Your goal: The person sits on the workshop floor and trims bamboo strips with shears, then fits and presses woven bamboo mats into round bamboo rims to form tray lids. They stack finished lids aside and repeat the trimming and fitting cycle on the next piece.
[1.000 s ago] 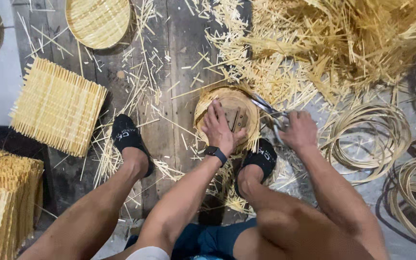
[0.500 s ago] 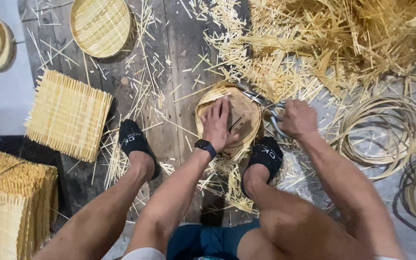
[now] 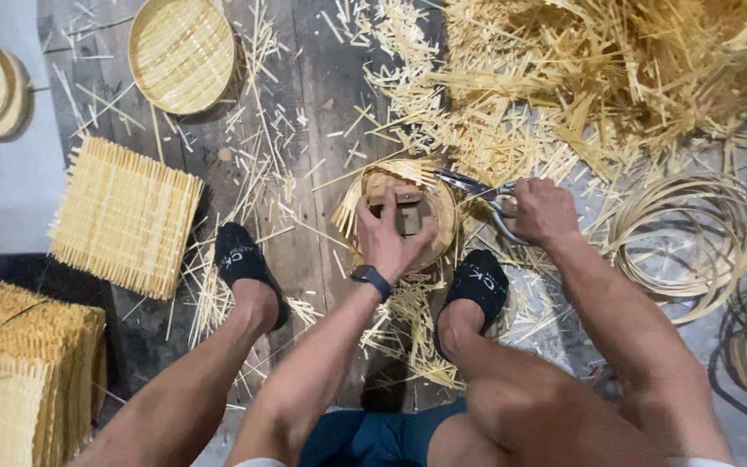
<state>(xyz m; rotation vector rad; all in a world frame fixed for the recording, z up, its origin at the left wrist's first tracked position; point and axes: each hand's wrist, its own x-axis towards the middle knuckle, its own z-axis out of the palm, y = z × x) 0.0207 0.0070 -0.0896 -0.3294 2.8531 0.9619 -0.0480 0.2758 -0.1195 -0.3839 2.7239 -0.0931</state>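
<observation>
The person's arms and legs are bare. A dark watch (image 3: 372, 278) with a black band sits on the wrist of the left hand (image 3: 388, 235). The right hand (image 3: 543, 210) has nothing on it, no ring and no glove. Each foot wears a short black sock with small white letters on top, the left sock (image 3: 240, 259) and the right sock (image 3: 476, 285). Dark blue shorts (image 3: 373, 437) cover the lap. A bit of white shirt (image 3: 261, 462) shows at the bottom edge.

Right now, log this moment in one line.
left hand: presses wooden block on round bamboo tray | right hand: holds scissors at rim
</observation>
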